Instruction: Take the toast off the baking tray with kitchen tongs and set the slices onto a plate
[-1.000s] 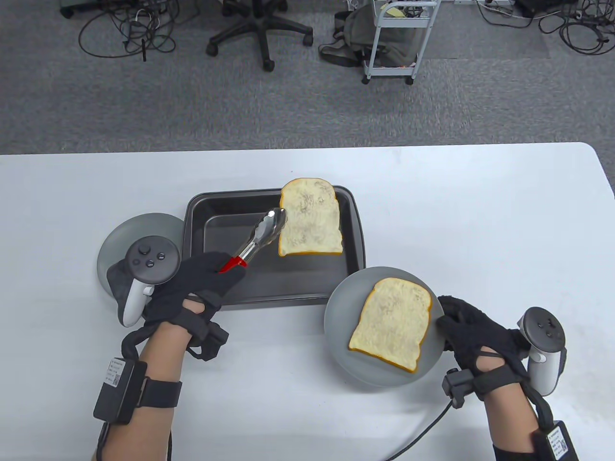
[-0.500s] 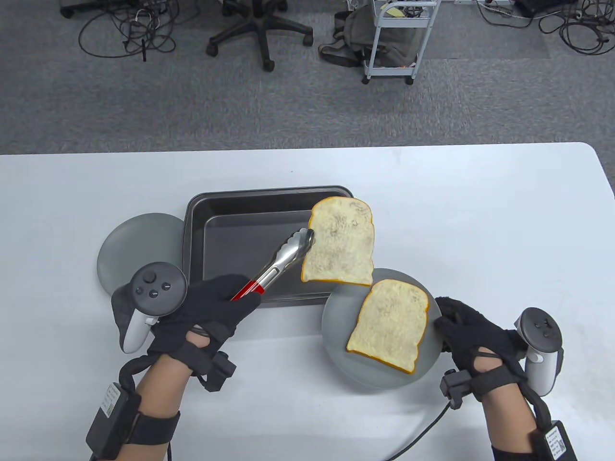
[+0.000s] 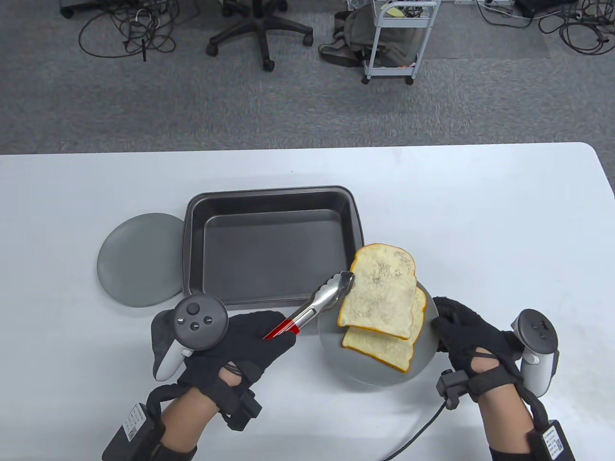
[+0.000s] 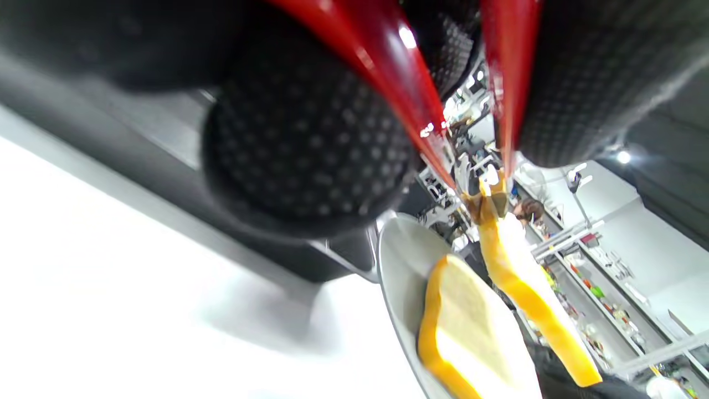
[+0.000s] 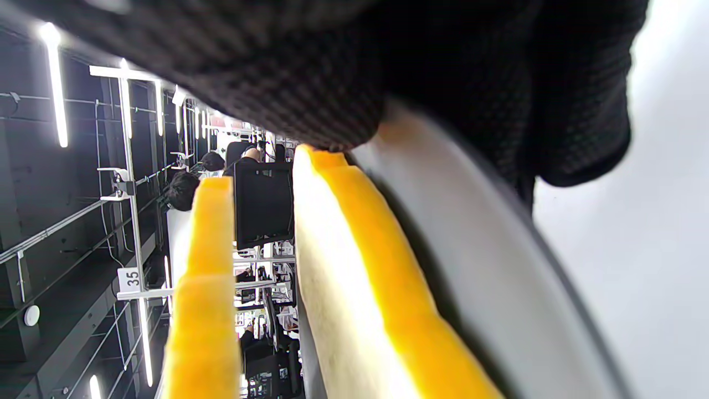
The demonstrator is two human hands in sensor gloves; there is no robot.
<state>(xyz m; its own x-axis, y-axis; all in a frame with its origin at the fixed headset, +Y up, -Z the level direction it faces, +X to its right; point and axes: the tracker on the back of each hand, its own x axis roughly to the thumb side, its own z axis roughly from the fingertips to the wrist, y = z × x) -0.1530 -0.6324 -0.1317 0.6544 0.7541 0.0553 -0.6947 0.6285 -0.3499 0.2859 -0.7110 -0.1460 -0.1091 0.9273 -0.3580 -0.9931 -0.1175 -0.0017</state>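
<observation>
1. The carried toast slice hangs lower centre-right in the table view, pinched at its left edge by the tong tips and overlapping the slice on the plate; the wrist views show air between the two, so it is not yet set down
2. The kitchen tongs run diagonally from the red handle up-right to the bread. The left hand has its fingers curled round the red handle, squeezing it shut on the slice
3. Best, I judge, to lower the slice until it lies flat on the one beneath, then ease the squeeze slowly and draw the tips out leftward along the handle's line, so the bread is not dragged off
4. The grey plate sits right of centre, low in the frame; the right hand grips its right rim with curled fingers, which should steady it
5. The baking tray, centre frame, holds no toast; a second grey plate lies at its left
</observation>
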